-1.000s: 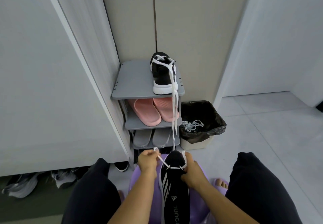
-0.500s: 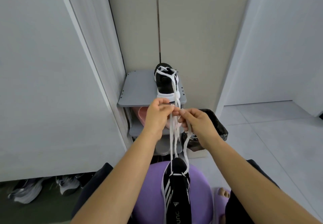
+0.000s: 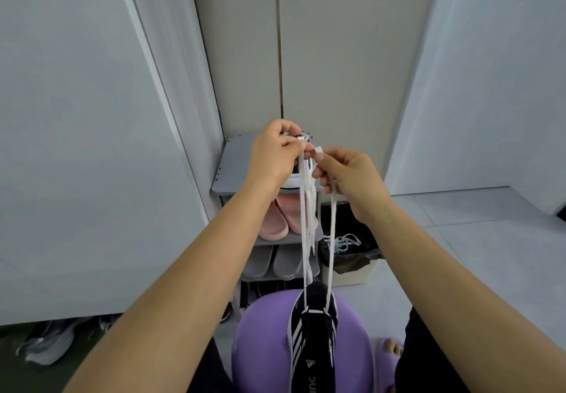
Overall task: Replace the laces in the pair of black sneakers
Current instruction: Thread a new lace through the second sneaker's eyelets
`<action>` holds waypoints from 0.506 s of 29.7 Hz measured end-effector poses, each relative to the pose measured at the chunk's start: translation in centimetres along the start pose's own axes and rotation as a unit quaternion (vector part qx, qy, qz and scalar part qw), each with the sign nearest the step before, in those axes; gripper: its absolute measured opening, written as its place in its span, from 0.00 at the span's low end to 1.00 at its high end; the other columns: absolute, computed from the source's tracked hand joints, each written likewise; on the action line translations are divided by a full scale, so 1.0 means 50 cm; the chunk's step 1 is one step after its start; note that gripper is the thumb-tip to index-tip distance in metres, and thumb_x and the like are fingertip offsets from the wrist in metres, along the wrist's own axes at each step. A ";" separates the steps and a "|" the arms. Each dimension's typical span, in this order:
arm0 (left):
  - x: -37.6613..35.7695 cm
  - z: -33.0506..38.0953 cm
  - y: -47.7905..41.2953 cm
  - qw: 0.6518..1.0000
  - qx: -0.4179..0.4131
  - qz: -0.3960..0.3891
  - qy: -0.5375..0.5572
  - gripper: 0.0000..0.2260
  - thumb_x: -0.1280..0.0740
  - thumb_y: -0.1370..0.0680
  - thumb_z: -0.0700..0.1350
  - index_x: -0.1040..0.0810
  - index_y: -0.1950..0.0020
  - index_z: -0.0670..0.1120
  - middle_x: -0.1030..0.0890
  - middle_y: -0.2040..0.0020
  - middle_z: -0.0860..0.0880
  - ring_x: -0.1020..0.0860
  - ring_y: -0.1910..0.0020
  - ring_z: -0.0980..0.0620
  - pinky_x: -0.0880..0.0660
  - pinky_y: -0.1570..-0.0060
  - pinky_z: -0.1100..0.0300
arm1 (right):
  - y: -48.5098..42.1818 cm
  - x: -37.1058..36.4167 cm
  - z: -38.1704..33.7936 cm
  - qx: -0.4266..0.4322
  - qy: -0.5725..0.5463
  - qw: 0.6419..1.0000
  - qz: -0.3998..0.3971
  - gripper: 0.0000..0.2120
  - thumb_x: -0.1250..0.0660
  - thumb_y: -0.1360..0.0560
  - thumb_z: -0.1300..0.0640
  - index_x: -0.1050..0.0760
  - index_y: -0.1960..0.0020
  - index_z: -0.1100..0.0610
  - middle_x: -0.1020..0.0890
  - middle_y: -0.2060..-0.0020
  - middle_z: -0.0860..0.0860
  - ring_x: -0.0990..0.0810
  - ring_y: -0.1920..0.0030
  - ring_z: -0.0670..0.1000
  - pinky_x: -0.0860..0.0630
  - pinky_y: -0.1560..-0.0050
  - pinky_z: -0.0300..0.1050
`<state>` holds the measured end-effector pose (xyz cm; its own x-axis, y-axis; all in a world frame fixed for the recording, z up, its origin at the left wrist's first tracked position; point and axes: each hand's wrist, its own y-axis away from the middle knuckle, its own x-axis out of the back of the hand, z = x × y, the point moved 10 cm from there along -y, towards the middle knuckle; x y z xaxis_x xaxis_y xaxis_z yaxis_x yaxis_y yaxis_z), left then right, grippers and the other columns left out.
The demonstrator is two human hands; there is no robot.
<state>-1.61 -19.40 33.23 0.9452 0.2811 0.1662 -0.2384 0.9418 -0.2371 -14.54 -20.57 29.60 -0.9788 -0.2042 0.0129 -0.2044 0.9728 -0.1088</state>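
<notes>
Head view: both arms reach forward and up. The left hand (image 3: 272,153) pinches one end of the white lace (image 3: 303,224) between thumb and curled fingers, with the plastic tip poking out just above the thumb. The right hand (image 3: 352,181) pinches the other end the same way, its tip showing beside the left one; the two hands are nearly touching.

From the hands the two strands hang straight down to the black sneaker (image 3: 312,346), which lies toe-forward on the purple stool (image 3: 263,346). The lace crosses it in one bar near the toe.

Half a second ago the hands gripped the lace lower, level with the front edge of the grey shoe rack (image 3: 232,162). Now they are higher and the strands are drawn longer and tauter. A second ago both hands were down at the sneaker's toe.

The second black sneaker (image 3: 291,182) stands on the rack's top shelf. The hands now cover it except for a strip of white sole, so its lacing probably cannot be judged here.

Pink slippers (image 3: 275,221) and grey slippers (image 3: 269,262) sit on the lower shelves. Just right of the rack, a bin (image 3: 352,267) holds loose white laces (image 3: 343,242).
</notes>
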 end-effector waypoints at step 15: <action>-0.006 0.038 -0.009 0.998 -0.031 0.029 -0.047 0.08 0.29 0.29 0.37 0.25 0.52 0.44 0.17 0.59 0.45 0.22 0.63 0.57 0.29 0.65 0.73 | 0.008 0.015 -0.037 0.007 0.004 1.000 0.022 0.07 0.35 0.24 0.63 0.24 0.47 0.63 0.19 0.61 0.52 0.20 0.66 0.44 0.21 0.67 0.36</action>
<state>-2.23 -19.56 35.09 0.9044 0.3533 0.2394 -0.2746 0.9112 -0.3072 -15.37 -20.12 31.41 -0.9871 -0.1595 0.0166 -0.1604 0.9794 -0.1227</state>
